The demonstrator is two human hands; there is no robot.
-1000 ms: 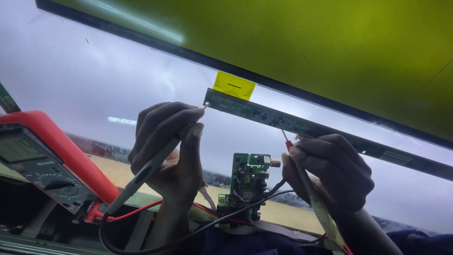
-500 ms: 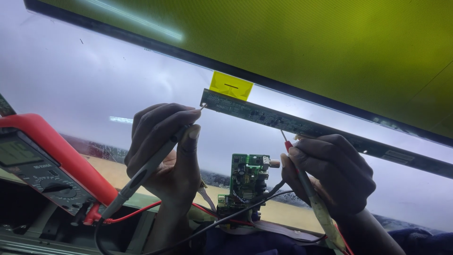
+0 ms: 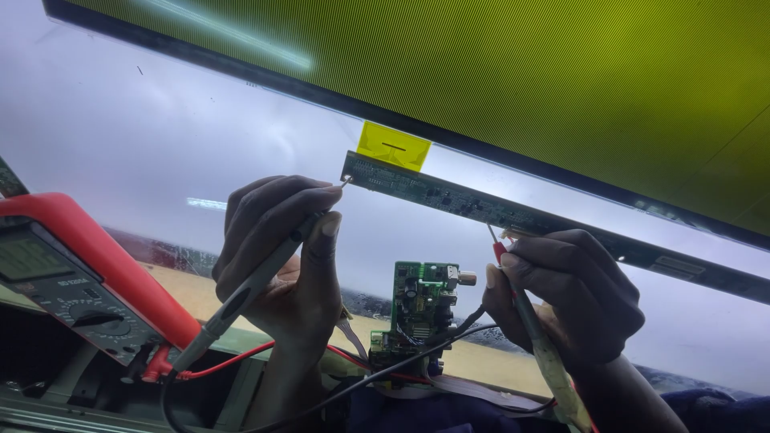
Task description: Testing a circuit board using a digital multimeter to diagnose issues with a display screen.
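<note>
So the left hand (image 3: 277,256) has its fingers curled tight round a black probe (image 3: 249,293), pen-style, with the tip up at about 1 o'clock from the knuckles, touching or very nearly touching the left end of the long driver strip (image 3: 513,215). The right hand (image 3: 573,301) is closed round the red probe (image 3: 500,250), needle poking toward 11 o'clock, right at the strip's lower edge; can't tell if it's actually touching.

The strip's long axis runs roughly 10 to 4 o'clock, under the yellow-green panel (image 3: 561,80), with a yellow tab (image 3: 393,146) above its left end. Small green board (image 3: 421,309) sits between the hands, red multimeter (image 3: 72,273) off at 9 o'clock.
</note>
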